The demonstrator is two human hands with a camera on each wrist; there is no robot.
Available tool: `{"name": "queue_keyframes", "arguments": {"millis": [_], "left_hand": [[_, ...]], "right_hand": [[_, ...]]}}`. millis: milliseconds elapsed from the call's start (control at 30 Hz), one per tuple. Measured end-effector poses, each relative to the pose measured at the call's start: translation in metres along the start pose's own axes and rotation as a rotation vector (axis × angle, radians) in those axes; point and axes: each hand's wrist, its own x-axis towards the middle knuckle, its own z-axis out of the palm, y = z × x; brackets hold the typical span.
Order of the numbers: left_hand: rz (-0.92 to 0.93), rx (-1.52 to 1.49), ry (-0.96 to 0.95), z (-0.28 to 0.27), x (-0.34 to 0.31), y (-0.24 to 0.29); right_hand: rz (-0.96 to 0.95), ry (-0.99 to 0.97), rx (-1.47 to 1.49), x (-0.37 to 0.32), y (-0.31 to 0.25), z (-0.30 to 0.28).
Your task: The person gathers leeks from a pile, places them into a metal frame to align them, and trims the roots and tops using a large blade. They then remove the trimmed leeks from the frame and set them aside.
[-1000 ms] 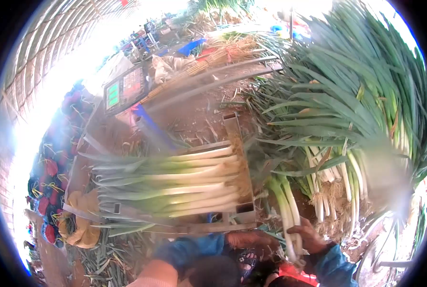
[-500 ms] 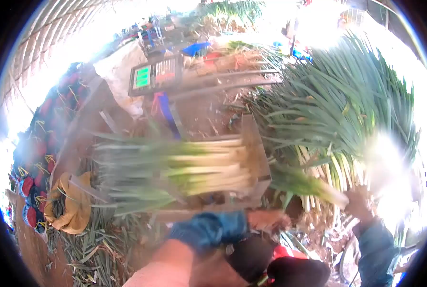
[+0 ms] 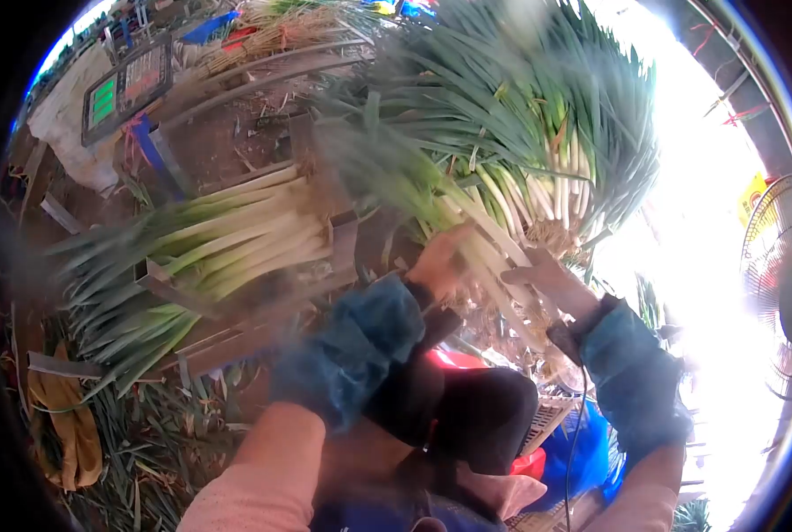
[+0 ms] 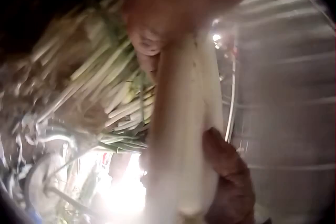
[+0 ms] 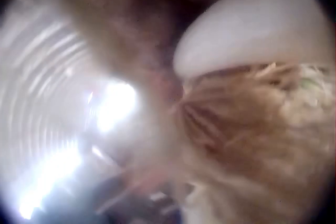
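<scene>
Both hands at work, right of the metal rack [image 3: 343, 248]. My left hand [image 3: 440, 264] has its fingers curled round a few long green onions [image 3: 495, 284], gripping them on the far side of my right hand [image 3: 556, 282]. The right grips the white shafts nearer the roots, its thumb against them in the left wrist view. The held stalks slant, leaves far and left, root ends near and right, between the two hands. Brown root hairs [image 5: 236, 113] fill much of the right wrist view (that hand itself is a blur there).

To the left, a row of green onions [image 3: 245, 226] lies across the rack, white ends to the right. Beyond my hands, a big heap of onions [image 3: 494, 97], roots towards me. Far left, a scale display [image 3: 128, 89] showing lit green digits. Near left, a tan sack [image 3: 77, 434] beside leaf scraps [image 3: 161, 443]. Right side, a fan [image 3: 773, 257].
</scene>
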Motion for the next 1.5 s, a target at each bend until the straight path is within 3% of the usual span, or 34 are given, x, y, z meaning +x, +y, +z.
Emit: {"name": "queue_keyframes", "arguments": {"millis": [67, 133, 167, 200, 233, 267, 400, 467, 533, 567, 600, 667, 767, 800, 867, 900, 933, 967, 1000, 1067, 1133, 1167, 1200, 1267, 1333, 1467, 1500], "left_hand": [[-0.247, -0.056, -0.082, -0.01, -0.008, -0.013], [-0.387, -0.696, 0.07, -0.008, -0.006, -0.033], [-0.396, -0.637, 0.088, -0.009, -0.007, -0.039], [-0.4, -0.579, 0.105, -0.007, -0.008, -0.035], [-0.24, -0.348, 0.02, -0.005, -0.008, -0.03], [-0.33, -0.476, 0.084, -0.005, -0.007, -0.025], [-0.628, -0.923, 0.275, -0.031, -0.01, -0.028], [-0.591, -0.928, 0.379, -0.051, -0.015, -0.058], [-0.658, -0.98, 0.335, -0.05, -0.023, -0.053], [-0.522, -1.078, 0.319, -0.04, -0.018, -0.064], [-0.379, -1.172, 0.303, -0.028, -0.011, -0.083], [-0.385, -0.571, 0.287, -0.018, -0.013, -0.094], [-0.278, -0.867, 0.289, -0.017, 0.004, -0.086], [-0.237, -0.962, 0.283, -0.019, 0.011, -0.086], [-0.157, -1.236, 0.293, -0.031, 0.022, -0.067], [-0.149, -1.427, 0.274, -0.039, 0.029, -0.06], [-0.13, -1.351, 0.281, -0.036, 0.029, -0.036], [-0.081, -1.166, 0.331, -0.025, 0.037, -0.024], [-0.139, -1.172, 0.389, -0.014, 0.039, -0.017], [-0.205, -1.236, 0.295, -0.01, 0.048, 0.024], [-0.123, -1.202, 0.234, -0.009, 0.057, 0.062], [-0.078, -1.14, 0.227, -0.015, 0.062, 0.089], [-0.034, -1.079, 0.222, -0.023, 0.064, 0.12], [0.103, -0.995, 0.228, -0.041, 0.058, 0.182], [0.233, -0.883, 0.117, -0.079, 0.051, 0.224], [0.714, -0.13, 0.141, -0.175, -0.006, 0.333], [0.668, -0.022, -0.071, -0.196, -0.033, 0.368]], "right_hand": [[-0.031, 0.026, 0.021, 0.012, 0.008, 0.0], [-0.097, 0.045, 0.199, 0.02, 0.005, 0.008], [-0.022, 0.006, 0.178, 0.04, 0.017, 0.023], [-0.106, -0.048, 0.109, 0.049, 0.031, 0.028], [-0.194, -0.098, 0.038, 0.055, 0.042, 0.031], [-0.283, -0.147, -0.032, 0.062, 0.053, 0.032], [-0.126, -0.123, -0.152, 0.047, 0.032, 0.019], [-0.023, -0.074, -0.163, 0.037, 0.025, 0.016], [0.1, -0.023, -0.126, 0.028, 0.03, 0.021], [0.021, -0.146, -0.187, 0.028, 0.036, 0.028], [-0.012, -0.149, 0.054, 0.036, 0.07, 0.043], [0.157, -0.276, 0.376, 0.017, 0.036, 0.062], [0.11, -0.194, 0.112, 0.009, 0.003, 0.048], [0.109, -0.202, 0.228, 0.006, 0.01, 0.04], [-0.021, -0.122, 0.166, -0.024, -0.01, 0.034], [-0.062, -0.047, 0.081, -0.032, 0.009, 0.033], [-0.111, 0.027, 0.0, -0.038, 0.029, 0.033], [-0.113, -0.004, 0.003, -0.045, 0.028, 0.033], [-0.112, -0.035, 0.006, -0.051, 0.024, 0.032], [0.084, -0.061, 0.226, -0.058, 0.012, 0.036], [0.216, -0.135, 0.603, -0.066, -0.014, 0.043], [0.094, -0.184, 0.6, -0.065, -0.037, 0.051], [0.095, -0.083, 0.559, -0.062, -0.033, 0.055], [-0.218, -0.055, 0.313, -0.042, -0.057, 0.06], [-0.381, 0.032, 0.062, -0.027, -0.101, 0.071], [-1.0, 0.172, -0.256, 0.012, -0.203, 0.121], [-1.136, 0.157, -0.287, 0.033, -0.224, 0.14]]}}
